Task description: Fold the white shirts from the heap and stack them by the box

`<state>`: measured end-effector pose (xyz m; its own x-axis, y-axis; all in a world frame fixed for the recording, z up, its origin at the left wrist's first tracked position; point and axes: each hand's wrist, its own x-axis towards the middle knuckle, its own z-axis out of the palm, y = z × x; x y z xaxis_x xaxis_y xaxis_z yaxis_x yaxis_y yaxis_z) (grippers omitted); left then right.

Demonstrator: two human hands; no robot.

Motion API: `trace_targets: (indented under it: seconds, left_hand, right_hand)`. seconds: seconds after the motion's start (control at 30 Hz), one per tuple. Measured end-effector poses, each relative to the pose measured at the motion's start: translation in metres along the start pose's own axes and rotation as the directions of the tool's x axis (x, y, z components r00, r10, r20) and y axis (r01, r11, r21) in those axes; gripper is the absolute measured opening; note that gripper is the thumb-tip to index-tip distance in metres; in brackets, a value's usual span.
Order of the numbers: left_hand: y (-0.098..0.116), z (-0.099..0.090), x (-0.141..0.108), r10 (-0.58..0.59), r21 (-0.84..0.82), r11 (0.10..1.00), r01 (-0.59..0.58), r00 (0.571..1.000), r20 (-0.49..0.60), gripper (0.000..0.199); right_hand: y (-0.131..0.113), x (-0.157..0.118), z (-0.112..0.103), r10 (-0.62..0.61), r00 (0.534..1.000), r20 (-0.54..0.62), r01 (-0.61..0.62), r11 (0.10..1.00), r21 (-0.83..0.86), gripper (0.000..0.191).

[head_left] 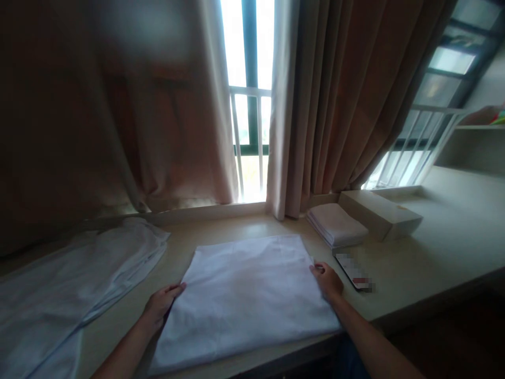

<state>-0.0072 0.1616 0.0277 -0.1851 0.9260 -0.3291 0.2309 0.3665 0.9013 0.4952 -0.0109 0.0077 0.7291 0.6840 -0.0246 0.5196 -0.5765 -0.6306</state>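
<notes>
A white cloth (pixel 248 300) lies spread in a flat, roughly four-sided shape on the pale counter (pixel 418 268), its near edge along the counter's front. My left hand (pixel 162 302) pinches its left edge, fingertips on the fabric. On the opposite side, my right hand (pixel 327 279) has its fingers closed on the cloth's right edge. Just right of that hand lies a flat dark-edged object (pixel 351 271), partly blurred out. Behind it sits a stack of folded white cloths (pixel 337 223).
A loose heap of white cloth (pixel 98 268) covers the counter's left end. A pale box (pixel 381 213) stands at the back right. Brown curtains (pixel 339 95) hang behind the counter, before a barred window (pixel 248 121). A shelf (pixel 473 150) is at far right.
</notes>
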Motion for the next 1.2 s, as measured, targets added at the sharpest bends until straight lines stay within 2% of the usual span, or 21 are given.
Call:
trace_targets:
  seconds: [0.07,0.13,0.27,0.37,0.43,0.5,0.6,0.67,0.77,0.93,1.07,1.2]
  left_hand:
    - [-0.006,-0.004,0.008,-0.061,-0.112,0.991,0.075,0.991,0.122,0.036]
    - [-0.008,-0.006,0.014,-0.097,-0.16,0.979,0.128,0.977,0.189,0.047]
    - [-0.003,-0.005,0.02,-0.147,-0.152,0.971,0.183,0.964,0.223,0.065]
    - [0.003,-0.003,0.022,-0.137,-0.109,0.981,0.161,0.969,0.205,0.071]
    - [0.009,0.0,0.025,-0.088,-0.022,0.996,0.091,0.986,0.139,0.071]
    - [0.014,0.005,0.03,-0.001,0.121,0.993,-0.002,1.0,0.023,0.066]
    - [0.018,0.014,0.041,0.095,0.24,0.968,-0.069,0.991,-0.099,0.056]
    - [0.017,0.017,0.048,0.065,0.17,0.984,-0.05,0.995,-0.082,0.051]
    - [0.009,0.015,0.055,-0.009,0.009,1.0,0.009,1.0,0.021,0.046]
    - [-0.001,0.004,0.059,-0.004,-0.082,0.996,0.017,0.988,0.155,0.044]
    - [0.003,0.008,0.059,-0.057,-0.09,0.994,0.068,0.991,0.12,0.049]
    - [0.004,0.013,0.06,-0.074,-0.081,0.993,0.082,0.992,0.099,0.048]
  right_hand:
    - [0.002,0.0,0.002,0.003,1.0,-0.028,-0.003,1.0,0.015,0.045]
    - [0.004,0.0,0.004,0.001,0.999,-0.044,0.001,0.999,0.037,0.044]
    - [0.006,0.0,0.005,-0.004,0.998,-0.062,0.008,0.998,0.06,0.044]
    - [0.004,-0.001,0.005,-0.001,0.999,-0.048,0.003,0.999,0.037,0.047]
    - [0.002,-0.001,0.005,-0.001,0.999,-0.042,0.001,1.0,0.007,0.05]
    - [-0.001,-0.001,0.006,-0.001,0.999,-0.045,-0.001,1.0,-0.031,0.053]
    - [-0.005,0.002,0.006,0.005,0.999,-0.045,-0.009,0.996,-0.084,0.056]
    - [-0.008,0.005,0.006,0.01,0.999,-0.043,-0.015,0.993,-0.119,0.057]
    - [-0.014,0.011,0.007,0.016,0.999,-0.043,-0.023,0.987,-0.16,0.058]
    - [-0.03,0.029,0.017,-0.007,1.0,0.019,0.01,0.993,-0.117,0.051]
    - [-0.039,0.052,0.028,0.046,0.996,0.071,-0.04,0.995,-0.089,0.039]
    - [-0.04,0.072,0.029,0.087,0.987,0.134,-0.084,0.996,-0.027,0.032]
